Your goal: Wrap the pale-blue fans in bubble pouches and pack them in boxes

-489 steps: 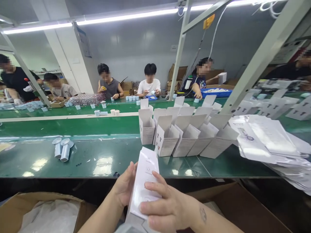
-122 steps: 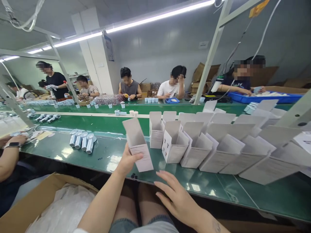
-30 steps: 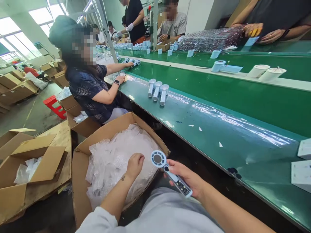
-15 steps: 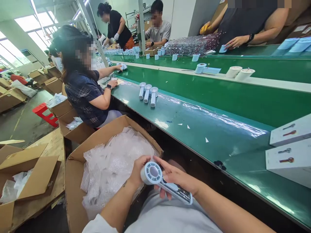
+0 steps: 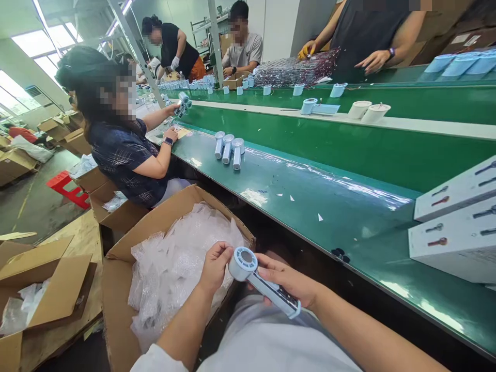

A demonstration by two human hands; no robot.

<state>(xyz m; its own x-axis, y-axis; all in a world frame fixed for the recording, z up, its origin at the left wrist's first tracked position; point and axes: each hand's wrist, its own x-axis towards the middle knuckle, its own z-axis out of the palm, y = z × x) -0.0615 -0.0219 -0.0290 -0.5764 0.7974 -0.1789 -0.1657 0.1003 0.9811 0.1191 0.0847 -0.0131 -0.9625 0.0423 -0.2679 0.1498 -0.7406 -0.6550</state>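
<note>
My right hand (image 5: pixel 290 281) grips the handle of a small light-blue handheld fan (image 5: pixel 260 279), held over my lap with its round head pointing left. My left hand (image 5: pixel 215 266) is curled beside the fan's head, fingers pinched over the clear plastic bags (image 5: pixel 174 263) that fill an open cardboard box (image 5: pixel 155 222) at my left knee. Whether the left fingers hold a bag is unclear.
A green bench (image 5: pixel 329 206) runs along my right, with three more fans (image 5: pixel 228 147) lying on it and white cartons (image 5: pixel 453 222) at the right edge. A seated co-worker (image 5: pixel 124 150) works just ahead on the left. More boxes (image 5: pixel 42 279) lie on the floor.
Within the last second my left hand came up from the bags to the fan's head. The fan stayed in my right hand. Four seconds ago I held a white carton at the bench.
</note>
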